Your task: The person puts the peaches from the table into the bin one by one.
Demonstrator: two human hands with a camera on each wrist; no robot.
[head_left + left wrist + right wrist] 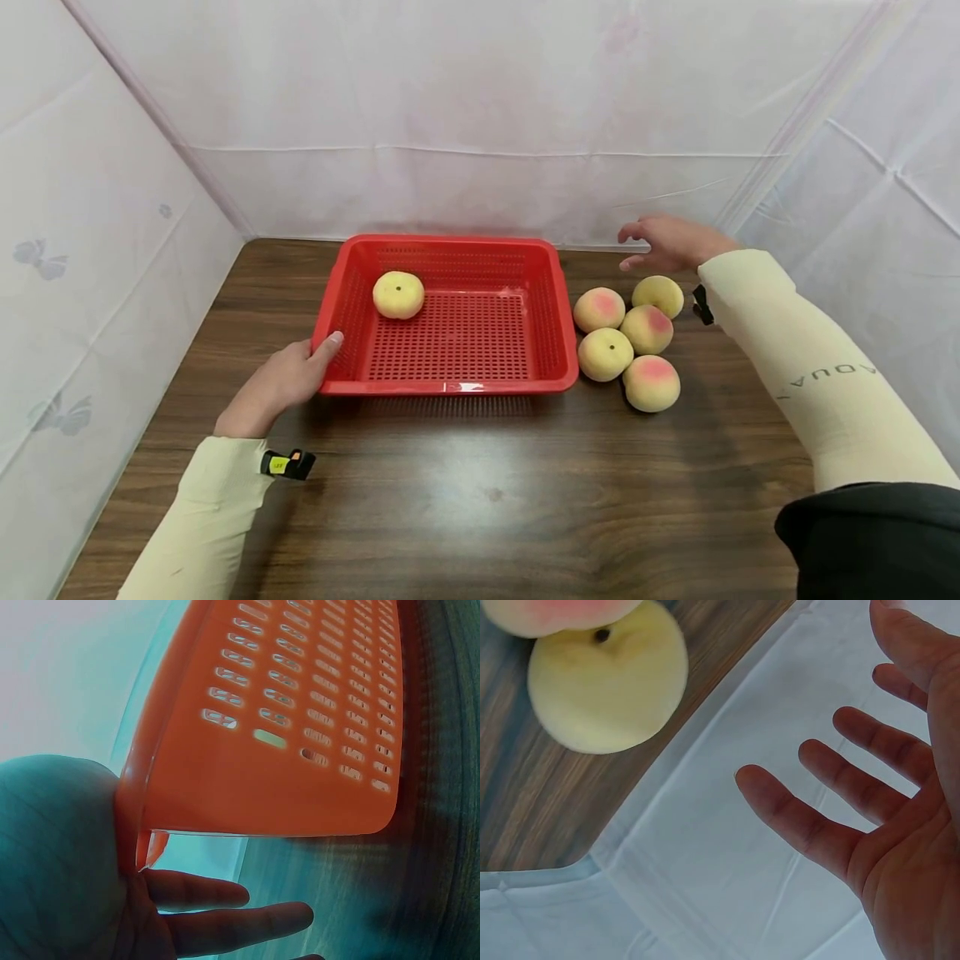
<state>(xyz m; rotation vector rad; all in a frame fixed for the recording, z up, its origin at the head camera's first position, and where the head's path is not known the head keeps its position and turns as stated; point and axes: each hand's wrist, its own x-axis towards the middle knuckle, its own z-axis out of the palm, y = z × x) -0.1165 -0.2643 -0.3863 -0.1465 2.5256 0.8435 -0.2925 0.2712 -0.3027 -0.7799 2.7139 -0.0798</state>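
Observation:
A red plastic basket with perforated sides sits on the table, with one pale yellow peach inside at the back left. My left hand grips its front left corner, thumb over the rim; in the left wrist view two fingers extend straight below the rim, outside the wall. To the right of the basket lies a close group of several peaches, some blushed pink. Just behind the rearmost yellow peach, my right hand hovers with nothing in it. The right wrist view shows its fingers spread apart and this peach off to the side.
The brown wooden table ends at a white sheet wall right behind the basket and the peaches. More white sheeting closes off the left side, and another sheet stands on the right.

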